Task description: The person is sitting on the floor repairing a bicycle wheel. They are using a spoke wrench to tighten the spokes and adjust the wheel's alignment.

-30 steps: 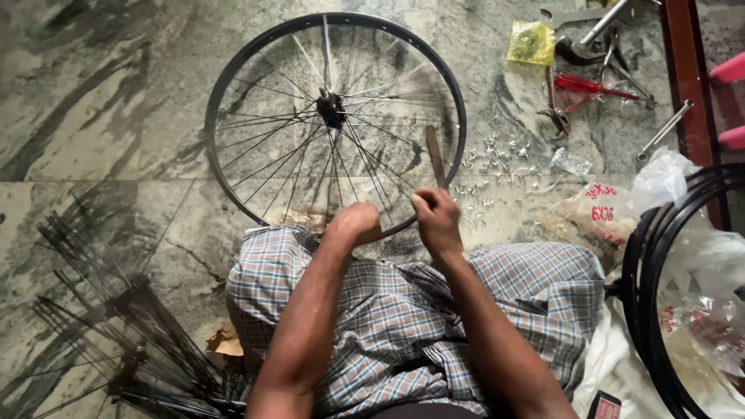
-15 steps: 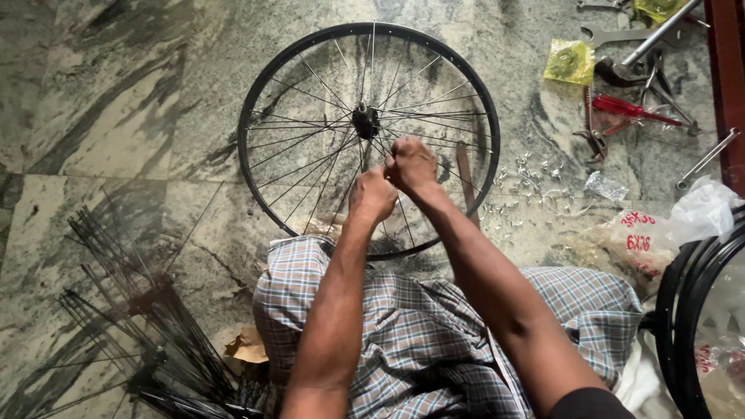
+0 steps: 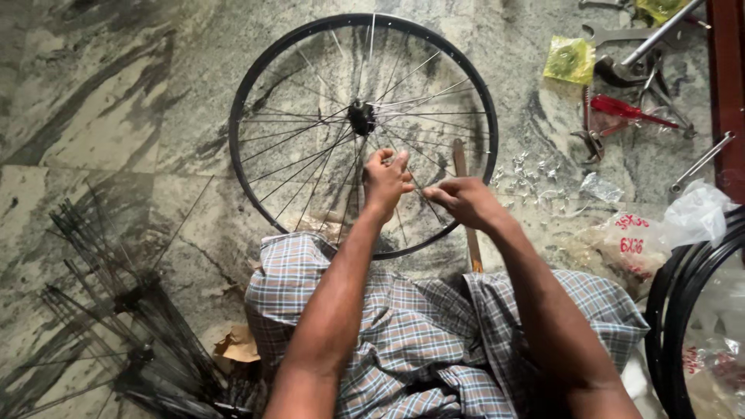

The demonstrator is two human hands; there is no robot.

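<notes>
A bicycle wheel with a black rim (image 3: 242,101) lies flat on the marble floor, thin spokes running to its dark hub (image 3: 362,118). My left hand (image 3: 386,181) is just below the hub, fingers pinched around a spoke. My right hand (image 3: 466,202) is beside it to the right, over the lower right spokes, fingertips pinched on another spoke. A wooden-handled tool (image 3: 464,202) lies across the rim, partly under my right hand. My checked cloth-covered lap (image 3: 403,334) touches the near edge of the rim.
A heap of loose black spokes (image 3: 116,326) lies at lower left. Small metal nipples (image 3: 528,174) are scattered right of the wheel. Wrenches and a red-handled tool (image 3: 628,109), a yellow packet (image 3: 569,60), plastic bags (image 3: 667,229) and further black rims (image 3: 683,310) fill the right side.
Both hands went from the near rim up toward the hub, then my right hand drew back down to the right. The view has shifted, so the wheel sits further right in frame.
</notes>
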